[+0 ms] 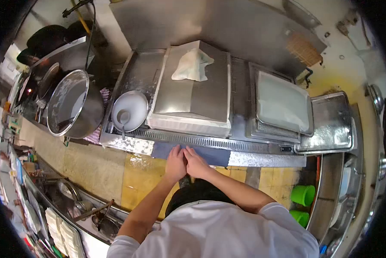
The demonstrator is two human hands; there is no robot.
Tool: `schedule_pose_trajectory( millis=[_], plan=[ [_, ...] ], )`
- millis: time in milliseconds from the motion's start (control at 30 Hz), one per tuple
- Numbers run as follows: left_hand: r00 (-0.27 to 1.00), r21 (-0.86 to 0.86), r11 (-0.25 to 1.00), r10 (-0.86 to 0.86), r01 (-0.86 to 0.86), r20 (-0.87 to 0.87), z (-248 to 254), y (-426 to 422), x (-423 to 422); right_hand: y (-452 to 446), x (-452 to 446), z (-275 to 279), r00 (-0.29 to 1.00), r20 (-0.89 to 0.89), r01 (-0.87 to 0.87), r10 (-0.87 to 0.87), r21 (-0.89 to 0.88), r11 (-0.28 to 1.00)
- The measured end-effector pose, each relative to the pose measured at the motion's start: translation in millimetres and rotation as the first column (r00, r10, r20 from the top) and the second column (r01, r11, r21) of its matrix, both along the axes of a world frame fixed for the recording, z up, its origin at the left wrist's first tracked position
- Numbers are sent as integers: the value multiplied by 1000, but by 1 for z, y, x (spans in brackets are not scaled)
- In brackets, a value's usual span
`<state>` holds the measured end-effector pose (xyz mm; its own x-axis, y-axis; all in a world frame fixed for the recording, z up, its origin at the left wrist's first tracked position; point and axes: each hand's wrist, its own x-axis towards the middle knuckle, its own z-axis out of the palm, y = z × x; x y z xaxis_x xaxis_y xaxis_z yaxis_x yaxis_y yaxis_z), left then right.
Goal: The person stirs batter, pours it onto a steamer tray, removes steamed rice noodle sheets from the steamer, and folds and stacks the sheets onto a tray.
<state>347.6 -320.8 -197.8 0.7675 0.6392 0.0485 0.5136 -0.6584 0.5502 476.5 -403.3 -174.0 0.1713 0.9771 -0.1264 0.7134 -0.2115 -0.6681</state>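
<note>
My left hand (pixel 175 164) and my right hand (pixel 196 162) rest side by side, nearly touching, at the front edge of a steel counter. Both have their fingers stretched forward onto a dark cloth (pixel 212 155) draped over that edge, and neither holds anything. Just beyond them stands a sloped metal cover (pixel 173 97) with pale fabric along its lower rim. A crumpled white cloth (pixel 193 65) lies on top of the cover. To its left, a white bowl (pixel 137 107) contains a ladle (pixel 123 117).
A large steel pot (pixel 74 105) stands at the left. Right of the cover is a tray with a whitish sheet (pixel 283 103), beside a shiny metal tray (pixel 330 122). Green buckets (pixel 303 195) are low on the right. A counter with pans (pixel 107 221) runs behind on the left.
</note>
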Motion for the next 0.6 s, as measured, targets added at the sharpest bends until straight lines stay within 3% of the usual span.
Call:
schedule_pose_trajectory(
  millis=[100,200,300,500,600],
  plan=[
    [972,95,995,5,18,-236,12,-28,-3,-34,-7,-3,976,208,-47,66,-95,994],
    [957,126,979,-125,162,-261,14,-44,6,-48,-7,-6,963,264,-16,45,-112,994],
    [944,8,987,-154,163,-291,31,-57,17,-65,-1,-6,943,333,4,34,-113,994],
    [938,-36,972,-233,231,-258,16,-92,49,-108,40,-6,945,326,61,-31,-82,995],
    [885,-47,954,-293,296,-361,14,-121,79,-147,78,-21,917,392,91,-73,-29,995]
  ],
)
